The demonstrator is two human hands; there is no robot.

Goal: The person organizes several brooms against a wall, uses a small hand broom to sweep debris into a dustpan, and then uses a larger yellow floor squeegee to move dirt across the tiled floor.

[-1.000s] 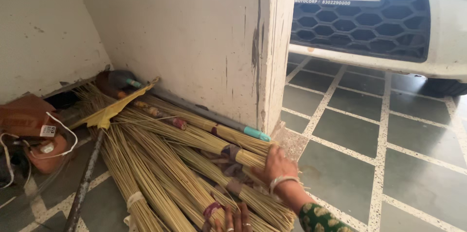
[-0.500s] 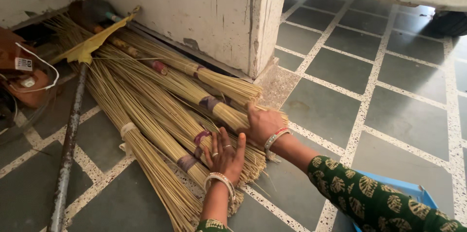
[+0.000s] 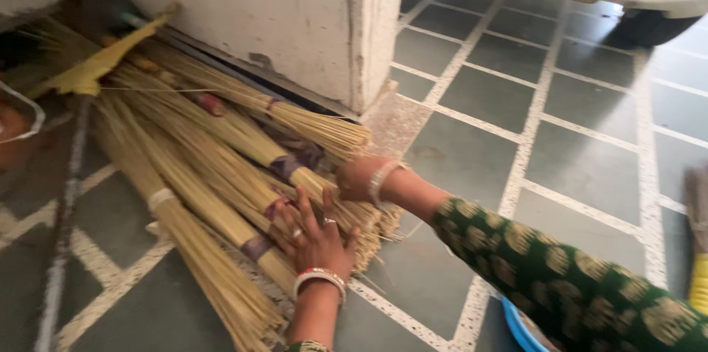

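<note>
We see the left hand (image 3: 317, 237) laid flat with fingers spread on a pile of stick brooms (image 3: 221, 167) lying on the tiled floor (image 3: 560, 167) against the foot of a pale pillar (image 3: 295, 20). The right hand (image 3: 358, 178) reaches in at the brush ends just beside it; we cannot tell whether its fingers are closed on the sticks. A metal pole (image 3: 63, 219) lies left of the pile.

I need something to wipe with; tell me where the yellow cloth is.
In the head view the yellow cloth lies at the far left, draped over the far ends of the stick brooms, close to the foot of the wall.
</note>
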